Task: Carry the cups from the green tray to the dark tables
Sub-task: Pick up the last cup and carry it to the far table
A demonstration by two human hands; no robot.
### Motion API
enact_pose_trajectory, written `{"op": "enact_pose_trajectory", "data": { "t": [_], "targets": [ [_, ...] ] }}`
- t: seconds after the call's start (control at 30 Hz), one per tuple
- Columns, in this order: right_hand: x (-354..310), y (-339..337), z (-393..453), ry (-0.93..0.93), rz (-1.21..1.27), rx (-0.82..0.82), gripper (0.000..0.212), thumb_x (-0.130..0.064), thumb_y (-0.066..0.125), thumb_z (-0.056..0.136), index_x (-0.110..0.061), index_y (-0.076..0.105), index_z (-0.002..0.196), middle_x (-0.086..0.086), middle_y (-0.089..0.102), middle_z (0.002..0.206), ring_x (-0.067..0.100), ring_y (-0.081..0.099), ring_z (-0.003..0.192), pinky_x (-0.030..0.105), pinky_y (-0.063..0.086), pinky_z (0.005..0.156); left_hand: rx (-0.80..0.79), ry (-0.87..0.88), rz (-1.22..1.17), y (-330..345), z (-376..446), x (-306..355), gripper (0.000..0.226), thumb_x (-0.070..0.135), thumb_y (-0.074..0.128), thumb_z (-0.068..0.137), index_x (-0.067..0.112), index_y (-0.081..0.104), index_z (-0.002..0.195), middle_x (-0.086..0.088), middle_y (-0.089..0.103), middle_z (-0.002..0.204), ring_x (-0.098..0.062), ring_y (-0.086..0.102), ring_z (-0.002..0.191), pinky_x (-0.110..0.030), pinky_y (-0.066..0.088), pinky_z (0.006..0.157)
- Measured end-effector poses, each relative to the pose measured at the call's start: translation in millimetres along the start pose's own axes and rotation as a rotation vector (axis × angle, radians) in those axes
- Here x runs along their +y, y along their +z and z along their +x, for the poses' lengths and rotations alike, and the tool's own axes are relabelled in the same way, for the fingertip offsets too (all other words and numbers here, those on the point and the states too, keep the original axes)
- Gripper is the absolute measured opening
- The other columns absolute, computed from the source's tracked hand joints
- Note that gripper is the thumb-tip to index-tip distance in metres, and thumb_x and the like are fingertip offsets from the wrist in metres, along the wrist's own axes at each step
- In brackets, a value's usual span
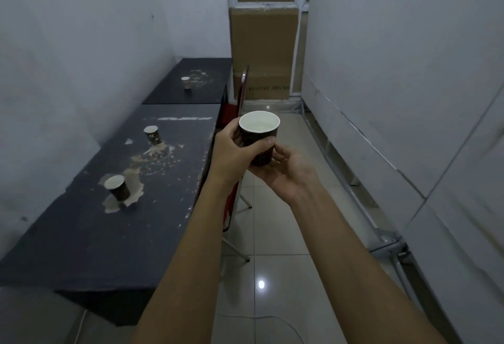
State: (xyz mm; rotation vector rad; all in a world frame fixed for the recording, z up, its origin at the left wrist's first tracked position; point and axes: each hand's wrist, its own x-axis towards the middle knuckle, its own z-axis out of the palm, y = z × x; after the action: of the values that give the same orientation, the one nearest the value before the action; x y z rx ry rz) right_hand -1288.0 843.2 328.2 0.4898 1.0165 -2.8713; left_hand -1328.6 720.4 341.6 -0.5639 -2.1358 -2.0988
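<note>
I hold a dark paper cup (260, 136) with a white inside in front of me, over the tiled floor just right of the near dark table (68, 234). My left hand (231, 155) wraps its side with the thumb across the front. My right hand (286, 171) cups it from below. Two more cups stand on the near table, one close (117, 188) and one farther back (151, 134). A third cup (186, 82) stands on the far dark table (212, 70). The green tray is out of view.
Both tables run along the left wall, their tops worn with pale patches. A red folding chair (240, 92) leans at the tables' right edge. Stacked cardboard boxes (263, 40) close the far end. White panels (409, 98) line the right side. A thin cable (275, 319) lies on the floor.
</note>
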Motion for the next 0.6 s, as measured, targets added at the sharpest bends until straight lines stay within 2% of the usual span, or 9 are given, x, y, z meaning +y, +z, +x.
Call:
{"op": "enact_pose_trajectory", "data": {
  "t": [0.17,0.37,0.5,0.6],
  "targets": [
    [-37.7,-9.4,59.4,-0.022,0.026,0.04,0.034,-0.011,0.047,0.105,0.01,0.057,0.13,0.032,0.06,0.133,0.044,0.061,0.123,0.056,0.049,0.107,-0.028,0.003,0.008,27.8,68.1,-26.9,0.054,0.015,0.089,0.073,0.015,0.067,0.123,0.0,0.074,0.115,-0.012,0.069,0.112,-0.034,0.057,0.098],
    [-97.7,-32.8,141.2,-0.036,0.034,0.047,0.029,-0.011,0.05,0.103,0.009,0.061,0.121,0.032,0.06,0.132,0.044,0.062,0.122,0.054,0.052,0.103,-0.068,-0.01,0.009,74.5,156.9,-57.8,0.058,0.019,0.089,0.072,0.014,0.067,0.125,-0.001,0.074,0.116,-0.016,0.068,0.114,-0.043,0.055,0.103],
    [-154.7,-46.8,198.7,-0.04,0.03,0.041,0.03,-0.011,0.05,0.104,0.009,0.06,0.124,0.032,0.06,0.133,0.044,0.062,0.122,0.054,0.053,0.102,-0.058,-0.002,0.03,117.8,226.8,-72.8,0.059,0.021,0.09,0.071,0.016,0.067,0.125,0.002,0.074,0.116,-0.014,0.068,0.114,-0.044,0.055,0.102],
    [-202.0,-57.1,239.9,-0.045,0.029,0.057,0.031,-0.011,0.049,0.104,0.009,0.059,0.126,0.032,0.06,0.133,0.044,0.061,0.122,0.055,0.052,0.103,-0.06,0.008,0.033,154.3,277.8,-80.2,0.057,0.019,0.09,0.072,0.016,0.067,0.125,0.004,0.074,0.115,-0.012,0.068,0.113,-0.038,0.056,0.101]
  ]
}}
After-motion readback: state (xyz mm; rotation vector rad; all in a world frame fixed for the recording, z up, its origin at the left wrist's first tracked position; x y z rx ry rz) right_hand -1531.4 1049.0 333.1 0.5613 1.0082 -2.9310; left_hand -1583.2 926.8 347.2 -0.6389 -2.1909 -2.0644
